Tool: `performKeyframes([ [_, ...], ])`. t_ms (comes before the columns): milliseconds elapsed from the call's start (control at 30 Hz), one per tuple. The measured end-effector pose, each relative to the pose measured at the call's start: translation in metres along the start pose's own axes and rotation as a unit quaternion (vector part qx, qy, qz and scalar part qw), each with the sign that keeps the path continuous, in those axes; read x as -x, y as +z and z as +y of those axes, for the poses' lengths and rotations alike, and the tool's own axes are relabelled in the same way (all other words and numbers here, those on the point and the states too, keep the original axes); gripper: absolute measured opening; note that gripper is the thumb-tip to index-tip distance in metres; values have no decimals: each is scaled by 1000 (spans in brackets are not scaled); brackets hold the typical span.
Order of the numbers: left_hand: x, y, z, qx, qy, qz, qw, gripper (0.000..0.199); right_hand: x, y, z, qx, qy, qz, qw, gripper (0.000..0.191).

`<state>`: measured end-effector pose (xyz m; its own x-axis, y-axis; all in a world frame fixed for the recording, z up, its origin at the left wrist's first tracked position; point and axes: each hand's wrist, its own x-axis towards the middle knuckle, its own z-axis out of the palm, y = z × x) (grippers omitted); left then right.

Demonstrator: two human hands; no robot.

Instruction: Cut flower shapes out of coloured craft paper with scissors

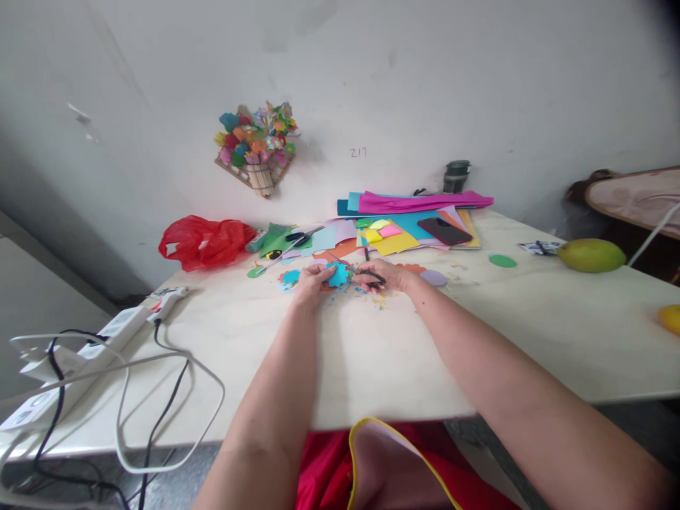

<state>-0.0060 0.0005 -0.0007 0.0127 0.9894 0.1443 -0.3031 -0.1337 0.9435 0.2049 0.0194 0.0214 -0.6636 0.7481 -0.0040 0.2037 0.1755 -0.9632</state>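
My left hand (314, 278) pinches a blue paper flower (338, 275) with a scalloped edge, held above the table. My right hand (383, 275) is closed round the handles of a pair of scissors (375, 278), whose blades point left toward the flower. Whether the blades touch the paper I cannot tell. Tiny paper scraps (380, 302) lie scattered below both hands. Another blue paper flower (290, 277) rests on the table left of my left hand. Just right of my right hand lie a lilac paper circle (433, 278) and orange paper pieces.
Behind my hands are coloured sheets (404, 243), a phone (445, 231), a second pair of scissors (298, 239) and a red plastic bag (205, 242). A power strip (114, 324) with looping cables occupies the left side. A green-yellow fruit (592, 255) sits at right.
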Motion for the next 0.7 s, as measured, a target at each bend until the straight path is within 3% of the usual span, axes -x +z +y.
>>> performKeyframes([
  [700, 0, -1, 0, -7, 5, 10, 1000, 42, 4, -1, -8, 22, 3, -16, 1000, 23],
])
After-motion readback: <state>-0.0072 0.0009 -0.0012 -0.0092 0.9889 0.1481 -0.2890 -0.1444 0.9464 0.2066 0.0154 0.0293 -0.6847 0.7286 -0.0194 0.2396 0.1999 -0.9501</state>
